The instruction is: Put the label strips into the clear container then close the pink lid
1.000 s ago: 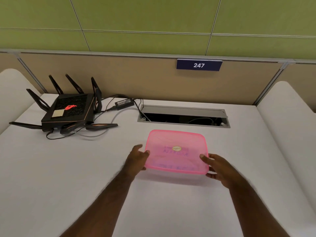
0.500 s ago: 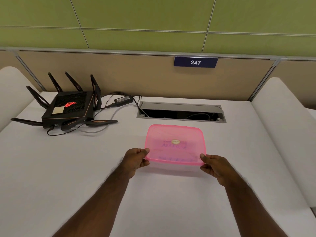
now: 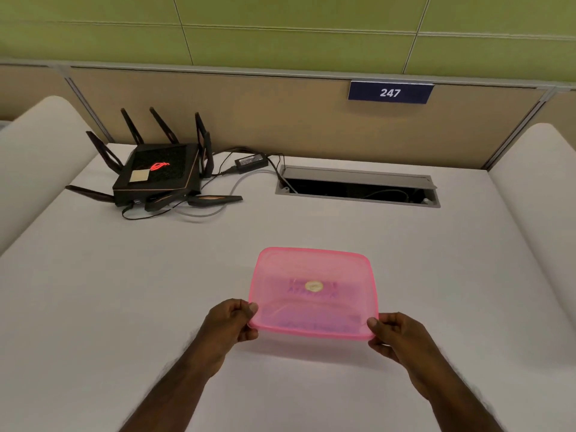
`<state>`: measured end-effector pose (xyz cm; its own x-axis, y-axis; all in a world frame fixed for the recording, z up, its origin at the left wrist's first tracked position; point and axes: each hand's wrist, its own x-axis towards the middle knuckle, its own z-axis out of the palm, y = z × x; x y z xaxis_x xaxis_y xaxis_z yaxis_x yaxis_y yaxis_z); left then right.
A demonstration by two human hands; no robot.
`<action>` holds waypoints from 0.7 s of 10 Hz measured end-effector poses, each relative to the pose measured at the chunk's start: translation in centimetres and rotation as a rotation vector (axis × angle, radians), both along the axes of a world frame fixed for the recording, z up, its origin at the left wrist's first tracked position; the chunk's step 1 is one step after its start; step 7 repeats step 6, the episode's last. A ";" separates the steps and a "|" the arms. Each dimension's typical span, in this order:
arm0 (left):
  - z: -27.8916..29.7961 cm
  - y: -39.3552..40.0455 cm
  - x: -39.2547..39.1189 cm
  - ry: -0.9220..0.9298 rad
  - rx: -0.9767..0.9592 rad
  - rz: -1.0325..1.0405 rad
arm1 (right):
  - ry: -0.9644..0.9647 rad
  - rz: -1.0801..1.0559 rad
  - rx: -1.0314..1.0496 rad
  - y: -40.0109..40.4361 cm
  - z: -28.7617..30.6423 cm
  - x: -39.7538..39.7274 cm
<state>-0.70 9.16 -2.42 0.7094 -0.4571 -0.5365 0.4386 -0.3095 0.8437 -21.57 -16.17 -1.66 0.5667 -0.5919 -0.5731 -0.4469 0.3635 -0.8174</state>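
A translucent pink lid [image 3: 314,269] covers the clear container in the middle of the white desk [image 3: 124,291]. Blurred purple shapes show through the lid; I cannot tell if they are the label strips. A small round gold sticker [image 3: 314,286] sits on the lid's centre. My left hand [image 3: 229,327] pinches the lid's near left corner between thumb and fingers. My right hand [image 3: 394,333] pinches the near right corner the same way. The container's walls are hidden under the lid.
A black router [image 3: 157,177] with several antennas stands at the back left, with cables and a power brick [image 3: 251,162] beside it. An open cable hatch [image 3: 358,190] lies in the desk behind the container. Padded white dividers rise at both sides.
Both hands slid from the container's sides to the lid's near corners and closed on them. The view shifted, so the container sits lower in the frame.
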 end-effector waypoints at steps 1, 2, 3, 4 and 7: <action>-0.2 2.3 -1.4 -0.010 0.037 -0.001 | 0.038 0.009 -0.020 2.1 -0.5 -1.0; -0.6 3.6 -2.1 -0.009 0.066 0.012 | 0.070 -0.001 -0.011 3.5 -0.9 -1.6; -0.4 3.9 -2.2 -0.017 0.103 0.000 | 0.099 0.014 -0.029 3.9 -0.9 -1.9; 0.6 3.8 -1.4 -0.105 0.235 -0.069 | 0.156 0.074 -0.097 4.0 0.0 -1.7; 3.7 2.4 3.4 -0.617 0.351 -0.008 | 0.169 0.073 -0.540 0.4 3.5 0.4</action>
